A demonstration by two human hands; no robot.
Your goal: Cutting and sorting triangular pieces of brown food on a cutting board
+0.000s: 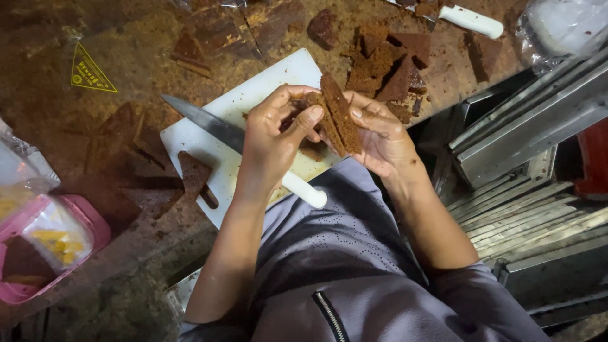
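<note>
Brown cake slices (335, 114) gripped by left hand (275, 136) and right hand (380, 136) above white plastic cutting board (253, 95), beside long steel knife (209, 123).

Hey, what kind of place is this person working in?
Likely a small bakery or home cake workshop: brown cake slices piled on the crumb-covered table, a white cutting board with a knife, and stacked metal baking trays.

Brown, crumb-strewn tabletop (57, 120) here, and a white cutting board (209, 136) lies slanted near its front edge, a long knife (209, 123) across it. Loose brown cake slabs (389, 63) pile toward the far edge beside another white-handled knife (472, 21). A pink container (47, 244) rests at the left edge, a yellow triangular label (88, 73) behind it.
</note>
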